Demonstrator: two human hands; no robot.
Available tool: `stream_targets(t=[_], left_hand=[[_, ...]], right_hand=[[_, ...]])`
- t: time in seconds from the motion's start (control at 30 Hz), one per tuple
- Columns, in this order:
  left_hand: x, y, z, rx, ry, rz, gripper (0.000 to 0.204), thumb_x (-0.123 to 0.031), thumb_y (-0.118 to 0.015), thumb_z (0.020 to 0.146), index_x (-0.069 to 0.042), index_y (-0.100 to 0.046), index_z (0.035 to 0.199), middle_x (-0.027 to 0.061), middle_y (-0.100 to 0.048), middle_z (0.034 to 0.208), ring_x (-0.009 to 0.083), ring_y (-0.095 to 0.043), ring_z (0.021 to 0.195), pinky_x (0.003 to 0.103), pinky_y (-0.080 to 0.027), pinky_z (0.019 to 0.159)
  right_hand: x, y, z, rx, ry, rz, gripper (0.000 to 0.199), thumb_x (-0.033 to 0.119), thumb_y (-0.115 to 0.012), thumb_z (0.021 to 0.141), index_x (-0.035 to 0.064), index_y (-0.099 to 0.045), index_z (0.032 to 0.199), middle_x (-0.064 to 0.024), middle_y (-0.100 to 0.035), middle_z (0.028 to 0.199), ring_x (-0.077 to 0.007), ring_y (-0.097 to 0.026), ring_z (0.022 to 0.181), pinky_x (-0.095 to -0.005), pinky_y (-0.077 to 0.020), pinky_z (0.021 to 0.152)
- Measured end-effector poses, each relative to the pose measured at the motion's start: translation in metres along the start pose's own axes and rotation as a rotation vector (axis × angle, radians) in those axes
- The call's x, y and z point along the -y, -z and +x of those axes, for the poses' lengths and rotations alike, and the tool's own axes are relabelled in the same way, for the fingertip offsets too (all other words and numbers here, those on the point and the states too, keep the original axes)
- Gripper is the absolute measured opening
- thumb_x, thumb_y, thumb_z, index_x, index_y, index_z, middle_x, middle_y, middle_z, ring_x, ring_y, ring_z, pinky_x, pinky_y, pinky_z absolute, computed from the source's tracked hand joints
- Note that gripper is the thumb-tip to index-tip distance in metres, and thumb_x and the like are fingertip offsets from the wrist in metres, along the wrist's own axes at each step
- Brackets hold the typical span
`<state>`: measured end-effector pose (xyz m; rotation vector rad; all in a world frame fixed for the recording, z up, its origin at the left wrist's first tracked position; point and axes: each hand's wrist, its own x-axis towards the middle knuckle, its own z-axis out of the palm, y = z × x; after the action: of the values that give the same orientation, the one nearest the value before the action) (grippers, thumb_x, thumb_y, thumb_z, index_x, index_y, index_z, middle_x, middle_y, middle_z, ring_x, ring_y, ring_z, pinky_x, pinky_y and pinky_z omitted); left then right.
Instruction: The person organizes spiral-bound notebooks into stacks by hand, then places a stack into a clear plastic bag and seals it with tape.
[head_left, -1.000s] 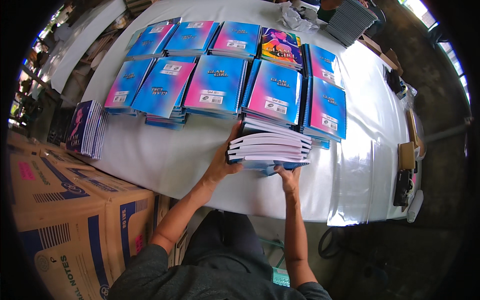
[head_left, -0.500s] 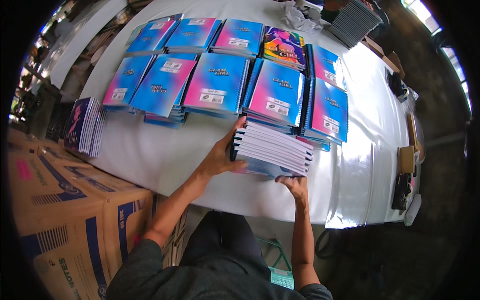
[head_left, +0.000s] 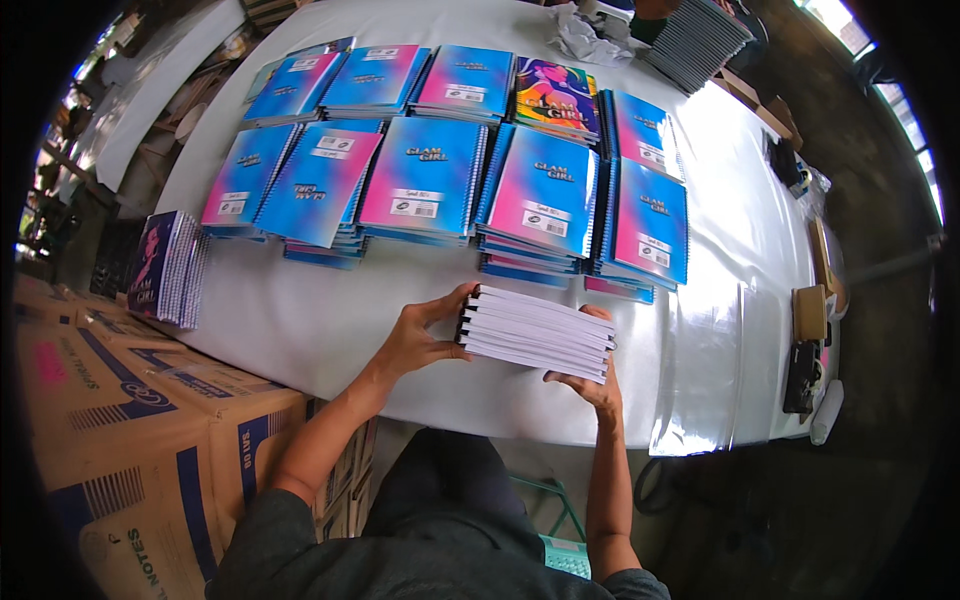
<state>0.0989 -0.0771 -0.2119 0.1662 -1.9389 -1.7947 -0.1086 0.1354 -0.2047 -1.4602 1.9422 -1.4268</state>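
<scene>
Between my hands is a stack of spiral notebooks (head_left: 538, 333), its white page edges turned up toward me. My left hand (head_left: 425, 330) grips the stack's left end, thumb below and fingers above. The right end is clasped by my right hand (head_left: 590, 370), its thumb along the lower side. Just beyond lie piles of blue-and-pink spiral notebooks (head_left: 540, 190) in two rows on a table (head_left: 400, 300) with a shiny whitish cover. One pile in the far row is topped by a multicoloured notebook (head_left: 556, 98) with a drawn figure.
At the table's left edge stands a row of dark-covered notebooks (head_left: 165, 268). Cardboard boxes (head_left: 150, 400) sit below it. Crumpled plastic (head_left: 590, 35) and a grey notebook stack (head_left: 697, 45) are at the far side. Small boxes (head_left: 810, 313) line the right edge, and a green stool (head_left: 566, 555) shows below.
The held stack has come slightly nearer to me and tipped, so its page edges face up and its cover no longer shows. Its edges look more even. Both hands still hold it.
</scene>
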Motion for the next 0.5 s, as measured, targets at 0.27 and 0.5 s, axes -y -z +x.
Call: stream_targets(t=[0.27,0.5], left_hand=[[-0.013,-0.007,-0.002,-0.102,0.168,-0.099,0.086,-0.008,-0.080,0.070,-0.011,-0.037,0.144,0.0071,-0.051,0.138,0.0181,-0.054,0.120,0.034,-0.046,0.101],[-0.019,-0.009,-0.008,-0.049,0.270,-0.019,0.082,0.002,-0.074,0.075,-0.009,-0.034,0.145,0.0084,-0.054,0.135,0.0125,-0.053,0.116,0.027,-0.048,0.095]], right_hand=[[-0.035,0.001,-0.017,0.208,-0.392,0.162,0.083,0.027,-0.092,0.058,-0.0002,-0.049,0.123,-0.0105,-0.050,0.120,-0.0225,-0.050,0.111,-0.0354,-0.0403,0.097],[-0.007,-0.006,-0.012,0.099,-0.260,0.254,0.069,0.018,-0.090,0.063,0.0000,-0.052,0.118,-0.0072,-0.066,0.101,-0.0171,-0.061,0.093,-0.0322,-0.0477,0.087]])
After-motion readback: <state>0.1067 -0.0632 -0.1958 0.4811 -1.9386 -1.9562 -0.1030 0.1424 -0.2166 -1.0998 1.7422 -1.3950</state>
